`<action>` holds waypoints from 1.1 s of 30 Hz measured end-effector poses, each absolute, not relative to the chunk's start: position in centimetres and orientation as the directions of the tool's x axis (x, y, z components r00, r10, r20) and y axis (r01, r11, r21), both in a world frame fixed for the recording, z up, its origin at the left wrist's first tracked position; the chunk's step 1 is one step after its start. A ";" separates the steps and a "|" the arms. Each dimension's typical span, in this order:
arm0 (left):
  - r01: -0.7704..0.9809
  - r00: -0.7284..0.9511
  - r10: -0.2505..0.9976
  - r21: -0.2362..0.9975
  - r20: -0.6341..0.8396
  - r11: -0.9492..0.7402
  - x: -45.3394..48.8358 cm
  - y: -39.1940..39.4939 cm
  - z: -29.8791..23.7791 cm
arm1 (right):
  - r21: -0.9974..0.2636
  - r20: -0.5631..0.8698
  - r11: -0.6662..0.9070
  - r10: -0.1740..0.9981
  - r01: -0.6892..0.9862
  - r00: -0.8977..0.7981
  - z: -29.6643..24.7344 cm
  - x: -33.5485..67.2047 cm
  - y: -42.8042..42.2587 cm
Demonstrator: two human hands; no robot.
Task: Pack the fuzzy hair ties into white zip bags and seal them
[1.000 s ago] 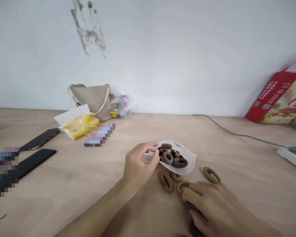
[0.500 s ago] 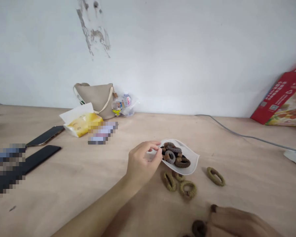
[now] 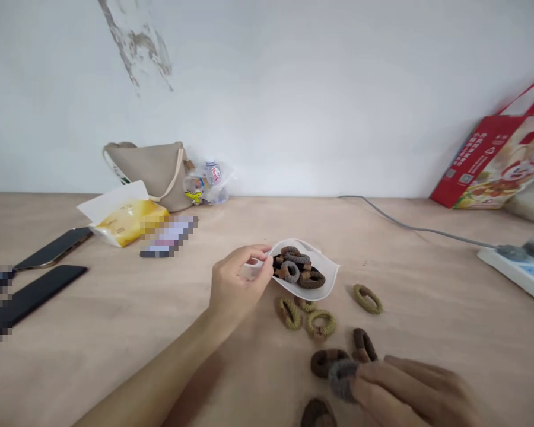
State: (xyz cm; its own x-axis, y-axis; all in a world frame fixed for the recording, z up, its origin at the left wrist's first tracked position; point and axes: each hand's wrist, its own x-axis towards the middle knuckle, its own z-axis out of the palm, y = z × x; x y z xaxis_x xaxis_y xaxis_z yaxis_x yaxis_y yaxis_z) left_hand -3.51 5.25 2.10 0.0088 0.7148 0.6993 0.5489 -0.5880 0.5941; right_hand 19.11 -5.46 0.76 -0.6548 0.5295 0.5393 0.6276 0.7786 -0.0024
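Note:
My left hand (image 3: 242, 279) is closed, thumb and fingers pinching the left rim of a white pouch (image 3: 327, 283). The pouch lies open on the table with several grey and brown hair ties (image 3: 311, 280) inside. My right hand (image 3: 409, 388), slightly blurred at the lower right, has its fingertips closed on a grey hair tie (image 3: 342, 379). Dark brown hair ties (image 3: 327, 360) lie beside that one, and another (image 3: 319, 413) is at the bottom edge. Several olive hair ties (image 3: 321, 323) rest just in front of the pouch, one (image 3: 367, 299) apart to its right.
Phones (image 3: 53, 248) and a yellow tissue pack (image 3: 131, 224) lie at the left. A beige bag (image 3: 149, 169) and a plastic bag with a bottle (image 3: 211, 181) stand by the wall. On the right are a red bag (image 3: 489, 160), a grey cable (image 3: 409, 227) and a power strip (image 3: 523, 273).
My view has turned right. My right hand has come to the grey hair tie, and more brown hair ties now show near it. My left hand still pinches the pouch rim.

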 end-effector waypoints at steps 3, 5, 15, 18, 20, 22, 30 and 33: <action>0.554 0.005 0.728 0.604 0.685 -0.572 -3.6 5.1 2.2 | -0.036 0.596 0.740 0.555 0.672 -0.580 3.0 17.5 -3.5; 0.558 0.001 0.734 0.609 0.679 -0.564 -3.7 5.1 2.3 | -0.044 0.607 0.711 0.577 0.702 -0.546 3.9 16.9 -2.0; 0.543 0.005 0.705 0.590 0.709 -0.597 -3.5 5.2 2.0 | -0.100 0.419 0.460 0.824 0.882 -0.381 -2.8 24.0 -0.7; 0.543 0.001 0.709 0.595 0.706 -0.593 -3.6 5.1 2.0 | -0.120 0.400 0.435 0.844 0.892 -0.358 -3.6 24.4 -0.8; 0.544 0.006 0.711 0.594 0.704 -0.592 -3.7 5.1 2.1 | -0.127 0.405 0.414 0.851 0.901 -0.334 -3.4 24.3 -0.6; 0.550 0.008 0.711 0.590 0.703 -0.591 -3.7 5.1 2.1 | -0.138 0.406 0.377 0.865 0.916 -0.295 -3.2 24.3 -0.3; 0.554 -0.003 0.719 0.600 0.694 -0.577 -3.6 5.1 2.3 | -0.149 0.621 0.551 0.698 0.821 -0.356 -0.5 21.9 0.0; 0.559 -0.012 0.738 0.616 0.675 -0.555 -3.6 4.9 2.5 | -0.117 0.695 0.708 0.559 0.696 -0.452 1.5 19.1 1.2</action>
State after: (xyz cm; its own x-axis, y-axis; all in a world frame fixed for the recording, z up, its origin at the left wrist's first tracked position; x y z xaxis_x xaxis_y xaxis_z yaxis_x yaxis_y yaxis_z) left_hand -3.56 4.94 2.52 -0.0118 0.7379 0.6748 0.5586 -0.5549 0.6165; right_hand 19.13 1.23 1.54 -0.4521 0.5593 0.6949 0.6963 0.7081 -0.1169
